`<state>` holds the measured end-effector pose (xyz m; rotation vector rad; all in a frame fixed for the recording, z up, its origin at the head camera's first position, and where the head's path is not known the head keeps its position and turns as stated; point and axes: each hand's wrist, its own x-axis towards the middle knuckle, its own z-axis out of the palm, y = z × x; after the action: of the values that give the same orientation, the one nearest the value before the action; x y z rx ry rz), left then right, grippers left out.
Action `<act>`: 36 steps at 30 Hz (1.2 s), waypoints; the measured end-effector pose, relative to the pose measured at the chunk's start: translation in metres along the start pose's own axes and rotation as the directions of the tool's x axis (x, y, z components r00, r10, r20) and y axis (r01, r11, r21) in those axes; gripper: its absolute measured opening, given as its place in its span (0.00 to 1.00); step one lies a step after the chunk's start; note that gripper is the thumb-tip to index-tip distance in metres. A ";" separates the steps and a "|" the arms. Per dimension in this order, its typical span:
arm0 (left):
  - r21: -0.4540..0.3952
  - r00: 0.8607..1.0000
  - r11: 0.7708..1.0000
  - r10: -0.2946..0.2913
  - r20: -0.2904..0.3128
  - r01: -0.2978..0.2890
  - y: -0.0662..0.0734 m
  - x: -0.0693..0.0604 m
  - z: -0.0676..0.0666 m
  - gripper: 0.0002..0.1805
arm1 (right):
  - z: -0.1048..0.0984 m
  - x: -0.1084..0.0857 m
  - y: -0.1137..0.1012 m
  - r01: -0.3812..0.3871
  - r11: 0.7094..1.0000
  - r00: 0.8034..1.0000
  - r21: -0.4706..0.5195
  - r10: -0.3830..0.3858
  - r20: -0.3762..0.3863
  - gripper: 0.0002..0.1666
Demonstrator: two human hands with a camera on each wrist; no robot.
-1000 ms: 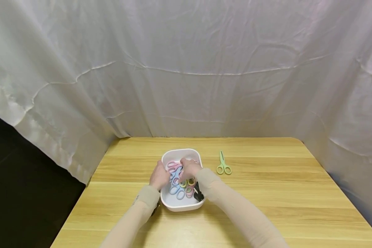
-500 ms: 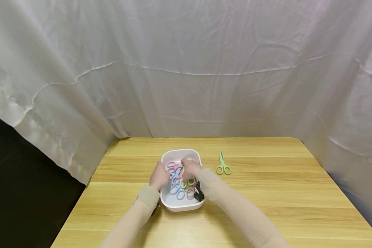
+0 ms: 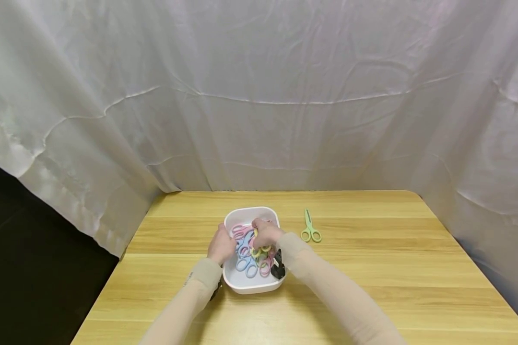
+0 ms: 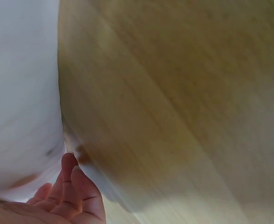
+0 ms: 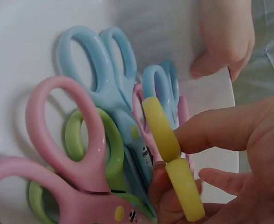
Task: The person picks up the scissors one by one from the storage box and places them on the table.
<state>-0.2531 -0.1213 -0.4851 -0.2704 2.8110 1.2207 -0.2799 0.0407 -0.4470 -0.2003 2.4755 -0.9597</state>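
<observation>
A white plastic bin stands on the table with several scissors in it. My left hand grips its left rim, thumb inside and fingers against the outer wall. Over the pile, my right hand pinches yellow scissors near the handles; their blades are hidden. In the right wrist view, large pink scissors lie over green scissors. Beside them are light blue scissors, with another blue pair and pink handles behind, near the yellow ones.
Light green scissors lie on the wooden table right of the bin, blades pointing away. A pale curtain hangs behind the table and along its sides. A black wrist camera sits under my right wrist, over the bin.
My right hand has shifted slightly right and lifted the yellow scissors a little. The pink and green handles beneath have moved slightly and show more. My left hand stays on the rim.
</observation>
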 end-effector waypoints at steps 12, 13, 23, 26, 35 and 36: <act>0.008 1.000 1.000 0.010 -0.008 -0.010 0.001 0.000 -0.002 0.36 | -0.003 0.000 0.002 -0.026 0.963 0.999 0.267 0.020 0.028 0.38; 0.011 1.000 1.000 0.008 -0.007 -0.008 0.001 0.000 -0.003 0.37 | -0.002 0.000 0.002 -0.033 0.953 0.999 0.302 0.026 0.028 0.37; 0.029 1.000 1.000 0.003 -0.002 -0.003 0.001 0.000 -0.002 0.36 | 0.003 0.005 0.005 -0.034 0.929 0.999 0.368 0.047 -0.028 0.33; 0.039 1.000 0.999 0.005 -0.004 -0.005 0.001 0.001 -0.001 0.36 | 0.002 0.005 0.005 -0.030 0.932 0.998 0.361 0.046 -0.036 0.33; 0.028 1.000 1.000 0.011 -0.009 -0.011 0.001 0.001 -0.002 0.37 | 0.001 0.001 0.005 -0.030 0.920 0.998 0.391 0.051 -0.045 0.26; 0.026 1.000 1.000 0.008 -0.009 -0.008 0.001 0.001 -0.002 0.37 | 0.000 0.000 0.005 -0.032 0.918 0.998 0.394 0.053 -0.042 0.25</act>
<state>-0.2544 -0.1220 -0.4827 -0.2639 2.8358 1.1873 -0.2799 0.0441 -0.4503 0.0130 2.2590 -1.4323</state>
